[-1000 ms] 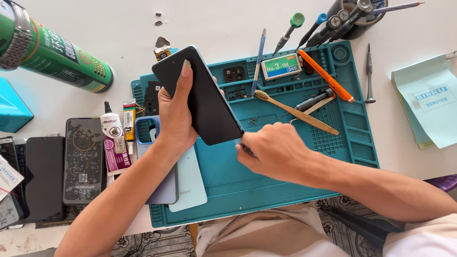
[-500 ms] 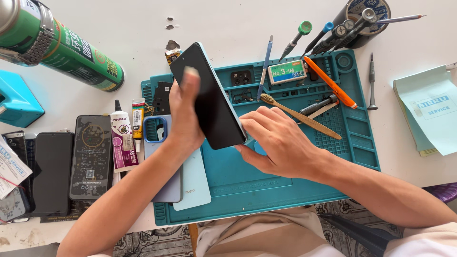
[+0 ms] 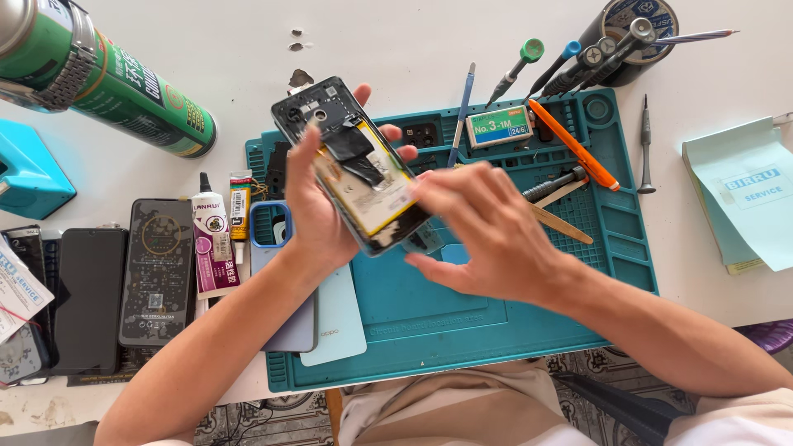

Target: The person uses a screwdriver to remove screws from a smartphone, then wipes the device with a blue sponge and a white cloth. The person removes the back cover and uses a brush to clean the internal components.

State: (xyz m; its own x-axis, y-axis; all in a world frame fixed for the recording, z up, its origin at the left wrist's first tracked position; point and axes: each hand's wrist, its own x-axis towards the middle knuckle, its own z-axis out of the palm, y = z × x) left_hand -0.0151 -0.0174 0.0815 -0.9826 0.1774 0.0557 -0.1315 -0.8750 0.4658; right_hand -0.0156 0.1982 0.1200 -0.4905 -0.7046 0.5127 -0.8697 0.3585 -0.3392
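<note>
Phone now flipped, glossy innards exposed

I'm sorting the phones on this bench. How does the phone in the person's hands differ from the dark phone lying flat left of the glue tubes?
The opened phone is lifted above the teal mat, gripped by the left hand with the right hand at its lower end; the dark phone lies flat on the table, untouched. The opened phone shows its inner parts and tape; the dark phone shows a closed, patterned face. Both are slim rectangular handsets.
</note>
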